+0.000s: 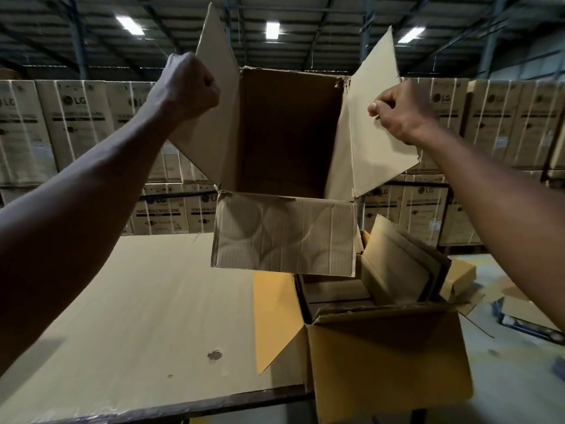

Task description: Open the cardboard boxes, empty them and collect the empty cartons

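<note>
An open cardboard box (287,130) is held up in the air at head height, its mouth turned toward the camera. The interior shows bare brown walls with nothing visible inside. All four flaps are splayed outward: the lower flap (284,234) hangs down, creased and dented; the left and right flaps fan out to either side; the top flap is seen only edge-on along the upper rim.

The left hand (189,84) is closed into a fist on the outer edge of the left flap (214,96), gripping it. The right hand (400,110) is closed on the right flap (373,130), thumb pressed against the near face and fingers curled behind the edge. Both forearms are raised and extended forward.

Below the raised box stands a work table (128,301) with a pale cardboard-coloured top, marked by a dark stain near the front edge. Just beside the table's right end sits a second cardboard carton (388,359), open at the top, with one yellow-toned flap lying over the table edge. Flattened cardboard pieces (397,267) stand tilted inside it.

In the background, rows of stacked washing-machine cartons (76,117) with LG marking run the full width of the view, strapped with white bands. Overhead is a dark roof structure with lit ceiling lamps (272,29). The picture is slightly motion-blurred at the edges.
</note>
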A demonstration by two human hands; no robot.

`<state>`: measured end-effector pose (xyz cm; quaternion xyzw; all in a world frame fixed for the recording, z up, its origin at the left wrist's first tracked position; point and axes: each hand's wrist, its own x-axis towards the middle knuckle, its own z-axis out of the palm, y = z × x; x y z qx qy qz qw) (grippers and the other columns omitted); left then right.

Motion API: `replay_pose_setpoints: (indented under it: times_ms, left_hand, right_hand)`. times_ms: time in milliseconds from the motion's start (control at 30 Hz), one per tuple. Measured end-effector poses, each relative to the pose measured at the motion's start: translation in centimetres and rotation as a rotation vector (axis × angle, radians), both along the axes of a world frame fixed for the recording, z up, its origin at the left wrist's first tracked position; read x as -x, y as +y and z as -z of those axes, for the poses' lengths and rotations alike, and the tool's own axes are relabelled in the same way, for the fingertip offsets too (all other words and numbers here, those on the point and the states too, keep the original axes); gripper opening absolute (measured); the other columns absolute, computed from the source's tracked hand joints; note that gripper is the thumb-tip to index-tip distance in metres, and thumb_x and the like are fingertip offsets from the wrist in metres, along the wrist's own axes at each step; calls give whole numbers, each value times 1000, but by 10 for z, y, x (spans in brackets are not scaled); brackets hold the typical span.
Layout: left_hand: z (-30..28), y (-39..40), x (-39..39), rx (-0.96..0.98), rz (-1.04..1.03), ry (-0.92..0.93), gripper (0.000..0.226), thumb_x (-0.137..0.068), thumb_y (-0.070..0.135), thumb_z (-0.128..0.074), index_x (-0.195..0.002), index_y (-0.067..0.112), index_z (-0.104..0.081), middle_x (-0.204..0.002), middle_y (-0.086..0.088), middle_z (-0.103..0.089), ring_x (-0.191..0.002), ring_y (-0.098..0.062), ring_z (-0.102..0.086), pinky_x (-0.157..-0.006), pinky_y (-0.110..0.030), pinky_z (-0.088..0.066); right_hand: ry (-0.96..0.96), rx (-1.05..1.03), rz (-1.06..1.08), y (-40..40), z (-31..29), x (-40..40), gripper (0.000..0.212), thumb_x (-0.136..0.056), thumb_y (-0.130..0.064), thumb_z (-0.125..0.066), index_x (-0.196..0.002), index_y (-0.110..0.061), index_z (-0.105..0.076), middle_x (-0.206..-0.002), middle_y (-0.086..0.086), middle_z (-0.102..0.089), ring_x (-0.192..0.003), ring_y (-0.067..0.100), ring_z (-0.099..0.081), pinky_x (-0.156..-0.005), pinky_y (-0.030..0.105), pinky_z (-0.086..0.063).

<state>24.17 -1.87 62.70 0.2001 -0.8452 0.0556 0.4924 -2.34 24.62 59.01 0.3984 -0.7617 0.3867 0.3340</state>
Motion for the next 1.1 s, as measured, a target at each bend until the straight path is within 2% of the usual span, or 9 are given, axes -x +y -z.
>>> replay_pose_setpoints:
  times_ms: [67,133,233,300,467,600,800,967,1100]
  left_hand:
    - [1,9,27,29,14,-7,25,-86,11,-62,-74,-9,-69,-69,-26,-63,-59,-19,-55,-59,-40,-58]
    - [3,12,54,47,16,-13,25,-87,11,-62,-73,-10,-69,-64,-17,-56,-58,-19,-54,-55,-35,-57]
    - [11,9,95,43,30,-16,24,-88,12,-63,-77,-8,-72,-65,-18,-56,-57,-17,-55,-48,-21,-51]
    - [17,4,124,15,49,-15,25,-89,12,-63,-77,-8,-72,-71,-28,-61,-56,-17,-56,-54,-30,-58]
    - [30,2,189,-47,121,-64,21,-93,11,-62,-86,-6,-72,-81,-19,-70,-57,-18,-60,-48,-25,-55]
    - [44,-3,229,-146,173,-139,21,-94,14,-65,-93,-5,-73,-87,-12,-70,-61,-16,-63,-43,-12,-48]
    - [76,-14,267,-387,208,-254,20,-92,26,-70,-96,6,-72,-84,0,-65,-67,-11,-63,-50,-18,-45]
    - [110,-19,294,-555,160,-326,19,-91,25,-73,-98,8,-74,-82,2,-65,-64,-8,-61,-43,-13,-41]
    - [144,-25,309,-661,126,-378,14,-90,22,-74,-95,9,-75,-81,1,-70,-64,-8,-64,-48,-17,-43]
  right_hand:
    - [6,-19,23,9,2,19,23,-103,-25,-62,-110,-8,-76,-103,8,-76,-88,17,-72,-75,33,-61]
    - [12,-38,56,17,0,40,23,-103,-25,-62,-111,-8,-75,-103,8,-75,-89,19,-71,-74,36,-60]
    - [30,-69,99,28,-5,74,23,-102,-25,-62,-112,-8,-75,-105,9,-75,-91,20,-71,-71,32,-56]
    - [41,-90,119,32,-9,96,23,-102,-24,-62,-112,-7,-75,-107,11,-75,-93,19,-70,-68,27,-52]
    - [39,-180,137,38,-11,145,21,-102,-22,-62,-113,-7,-73,-100,5,-69,-77,8,-60,-59,20,-39]
    - [-87,-253,99,39,-4,190,20,-102,-24,-62,-113,-11,-72,-102,1,-69,-86,12,-62,-63,24,-42]
    - [-258,-408,34,30,26,251,15,-102,-21,-63,-108,-14,-74,-98,-2,-70,-87,9,-63,-64,26,-43]
    - [-368,-550,-34,11,62,300,15,-101,-20,-66,-100,-14,-79,-98,-1,-77,-97,16,-71,-87,39,-57]
    - [-439,-618,-84,-4,93,326,15,-99,-19,-69,-96,-12,-81,-94,0,-79,-95,17,-73,-97,45,-56]
